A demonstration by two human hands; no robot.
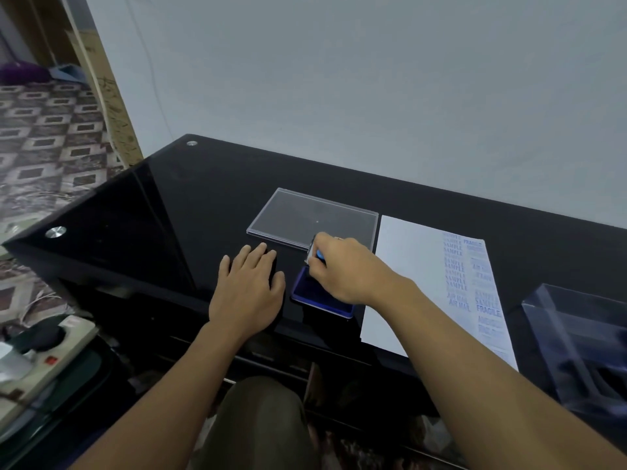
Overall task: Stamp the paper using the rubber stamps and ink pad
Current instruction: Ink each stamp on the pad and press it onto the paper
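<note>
Fingers (319, 269) of R hand (342, 269) curl round a small stamp (319, 255) and pinch it, w/ the stamp down at the far end of the ink pad (315, 296); can't tell if it touches the ink. L hand (247, 286) lies flat on the table (163, 205), fingers straight & a bit apart, holding nothing, just left of the pad.

Black glossy table fills mid frame. White paper (407, 283) lies right of center, its right strip covered w/ blue prints: SAMPLE, FRAGILE, AIR MAIL. Clear plastic box (576, 334) sits at right edge, near the paper but apart. Clear lid (312, 215) lies flat above center, just beyond the pad, right edge beside the paper's top-left corner. Blue ink pad sits center frame, btwn L hand & paper, partly under R hand. Of the stamp only a blue bit & a pale side show btwn the fingers.
</note>
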